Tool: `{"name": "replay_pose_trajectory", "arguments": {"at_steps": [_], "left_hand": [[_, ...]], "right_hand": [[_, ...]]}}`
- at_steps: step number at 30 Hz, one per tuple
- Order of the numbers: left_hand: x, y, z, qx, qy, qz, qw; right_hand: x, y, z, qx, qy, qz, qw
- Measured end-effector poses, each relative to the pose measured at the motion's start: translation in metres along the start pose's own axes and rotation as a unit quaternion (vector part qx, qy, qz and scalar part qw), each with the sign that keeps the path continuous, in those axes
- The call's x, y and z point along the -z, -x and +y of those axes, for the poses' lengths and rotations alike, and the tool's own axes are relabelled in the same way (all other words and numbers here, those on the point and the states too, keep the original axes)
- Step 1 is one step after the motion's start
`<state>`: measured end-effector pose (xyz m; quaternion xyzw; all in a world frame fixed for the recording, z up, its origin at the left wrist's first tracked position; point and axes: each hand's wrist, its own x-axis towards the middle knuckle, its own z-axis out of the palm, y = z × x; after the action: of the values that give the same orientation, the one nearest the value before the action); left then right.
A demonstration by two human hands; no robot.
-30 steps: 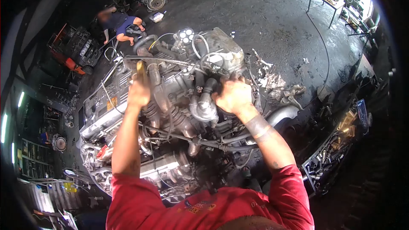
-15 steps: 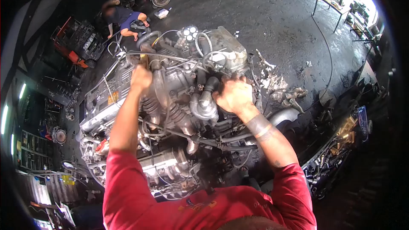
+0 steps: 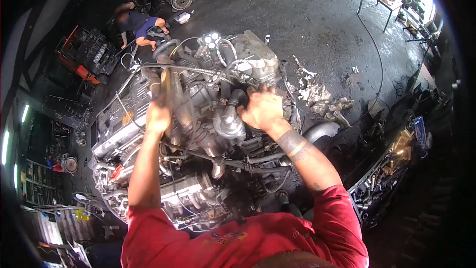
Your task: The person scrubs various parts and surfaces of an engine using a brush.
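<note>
A large greasy engine (image 3: 111, 141) fills the space before me. My left hand (image 3: 158, 117) is closed in a fist over the ribbed covers, around a long, narrow tool (image 3: 166, 85) with a yellowish shaft, smeared by motion. Farther right, my right hand (image 3: 263, 106) has its fingers curled down beside a black elbow hose (image 3: 237, 98); what they grip is hidden under them. Just left of that hand sits a round metal housing (image 3: 229, 125). A wire rope (image 3: 198, 70) runs across the engine beyond both hands.
A person (image 3: 141, 25) sits low on the floor at the far left, near an orange-framed machine (image 3: 84, 69). Crumpled rags (image 3: 317, 99) lie right of the engine. A tray of sockets and tools (image 3: 379, 188) stands at lower right, and a table (image 3: 379, 0) farther back.
My left hand has come down toward me with the tool, more of whose shaft now shows. My right hand keeps its place at the hose. The whole view has shifted slightly.
</note>
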<state>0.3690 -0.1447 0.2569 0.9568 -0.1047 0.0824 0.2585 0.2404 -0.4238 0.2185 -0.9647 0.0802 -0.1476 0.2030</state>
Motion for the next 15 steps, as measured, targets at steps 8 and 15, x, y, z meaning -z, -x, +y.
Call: {"name": "replay_pose_trajectory", "arguments": {"at_steps": [8,15], "left_hand": [[-0.017,-0.055,0.058,-0.007,-0.086,-0.030,0.996],[-0.033,-0.072,0.067,-0.004,-0.017,-0.037,0.999]], "right_hand": [[0.002,-0.001,0.000,0.018,-0.011,-0.001,1.000],[0.016,0.001,-0.006,-0.027,-0.035,-0.032,0.998]]}}
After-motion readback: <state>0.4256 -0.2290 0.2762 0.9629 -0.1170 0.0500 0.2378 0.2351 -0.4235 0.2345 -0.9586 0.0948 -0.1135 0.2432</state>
